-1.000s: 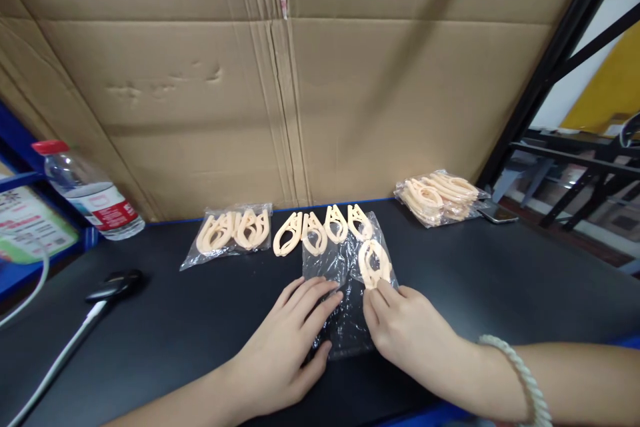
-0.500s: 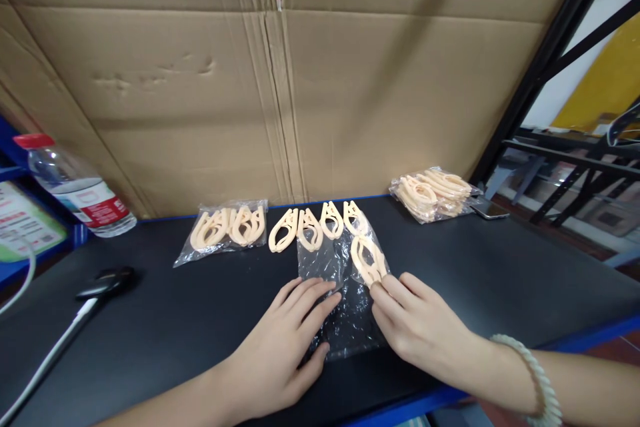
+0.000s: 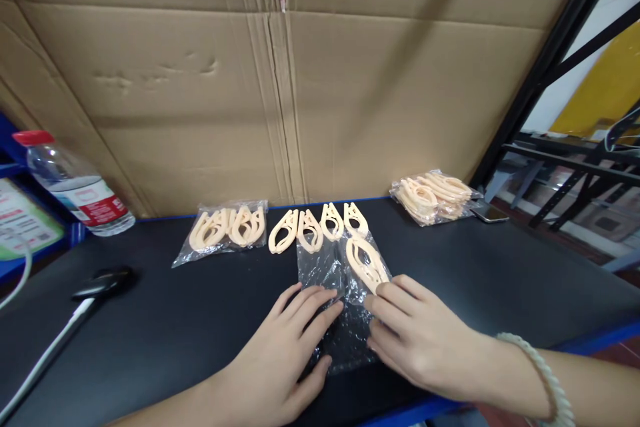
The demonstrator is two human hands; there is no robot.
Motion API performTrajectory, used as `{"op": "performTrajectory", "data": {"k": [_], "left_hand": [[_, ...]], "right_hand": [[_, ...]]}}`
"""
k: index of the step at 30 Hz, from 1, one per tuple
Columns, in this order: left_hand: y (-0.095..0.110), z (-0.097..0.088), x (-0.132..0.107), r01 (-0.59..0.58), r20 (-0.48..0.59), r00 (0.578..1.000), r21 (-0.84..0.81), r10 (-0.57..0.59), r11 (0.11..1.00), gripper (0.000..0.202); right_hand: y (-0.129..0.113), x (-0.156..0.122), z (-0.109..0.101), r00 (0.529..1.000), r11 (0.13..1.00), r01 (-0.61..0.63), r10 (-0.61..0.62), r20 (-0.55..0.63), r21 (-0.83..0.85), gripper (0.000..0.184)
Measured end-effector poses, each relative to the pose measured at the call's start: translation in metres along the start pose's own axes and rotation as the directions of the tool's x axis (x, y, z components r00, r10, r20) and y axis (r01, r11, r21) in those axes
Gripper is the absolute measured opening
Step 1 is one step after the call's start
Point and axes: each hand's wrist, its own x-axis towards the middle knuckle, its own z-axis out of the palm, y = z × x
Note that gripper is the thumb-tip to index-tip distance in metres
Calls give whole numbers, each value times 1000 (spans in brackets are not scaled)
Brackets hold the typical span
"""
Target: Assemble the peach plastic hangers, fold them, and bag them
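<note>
A clear plastic bag (image 3: 325, 267) lies on the black table (image 3: 200, 320). My left hand (image 3: 285, 354) rests flat on its near left part, fingers stretched out. My right hand (image 3: 415, 334) has its fingertips on a peach plastic clip (image 3: 367, 264) that lies on or in the bag's right side; the fingers are spread and only touch it. A row of several loose peach clips (image 3: 320, 224) lies just beyond the bag.
A filled bag of clips (image 3: 225, 230) lies to the left, a pile of filled bags (image 3: 433, 195) at the back right beside a phone (image 3: 489, 214). A water bottle (image 3: 75, 187), a black scanner (image 3: 103, 282) with white cable, and a cardboard wall (image 3: 300, 80) behind.
My right hand has pushed the peach clip a little left and turned it on the bag. My left hand has stayed on the bag.
</note>
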Motion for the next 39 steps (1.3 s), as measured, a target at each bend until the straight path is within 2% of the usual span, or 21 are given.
{"op": "performTrajectory", "data": {"k": [3,4,6,8,10,11,14,16,19,23,26,29,32,34,36,39], "left_hand": [[1,-1,0,3,7,1000,-10,-3,1000,60],[1,-1,-1,3,7,1000,-11,-3,1000,60],[1,-1,-2,-1,0,1000,-14,1,1000,61],[1,-1,-3,-12,-11,1000,-28,11,1000,62],[1,0,-3,-14,-17,1000,-47,13,999,63],[1,0,-3,-11,-17,1000,-55,10,998,63],[1,0,-1,2,-23,1000,-77,-3,997,63],[1,-1,-1,1,-29,1000,-91,-3,996,64],[0,-2,-2,3,-26,1000,-99,-5,995,65],[-1,-1,-3,-4,-29,1000,-93,1,996,66],[-1,0,-3,-10,-39,999,-86,7,996,65],[-1,1,-3,-21,-57,998,-83,17,996,65],[0,2,-2,-26,-98,995,-94,17,995,68],[0,2,-2,-23,-122,992,-97,11,995,70],[1,2,-2,-21,-139,990,-97,7,995,72],[2,2,-2,-10,-154,988,-98,-5,995,72]], "right_hand": [[22,9,-10,987,949,-110,139,-79,296,12],[35,11,-9,976,932,-154,195,-96,327,13],[65,14,1,958,908,-252,284,-49,335,18],[98,17,20,936,907,-334,351,-20,258,21],[129,22,41,947,940,-312,297,121,135,34],[142,24,51,952,961,-258,234,199,105,44],[170,35,75,904,981,-179,131,407,80,73],[180,41,83,872,980,-181,121,475,84,74],[187,43,82,858,975,-209,143,493,81,51],[186,26,58,809,956,-287,204,551,68,35],[180,5,33,799,941,-332,246,549,62,23],[172,-16,8,843,932,-347,261,469,105,22],[156,-33,-16,926,931,-331,290,241,152,27],[135,-39,-32,952,942,-306,300,63,139,24],[104,-42,-48,949,950,-289,300,-95,120,20],[47,-40,-69,952,952,-285,295,-81,113,27]]}}
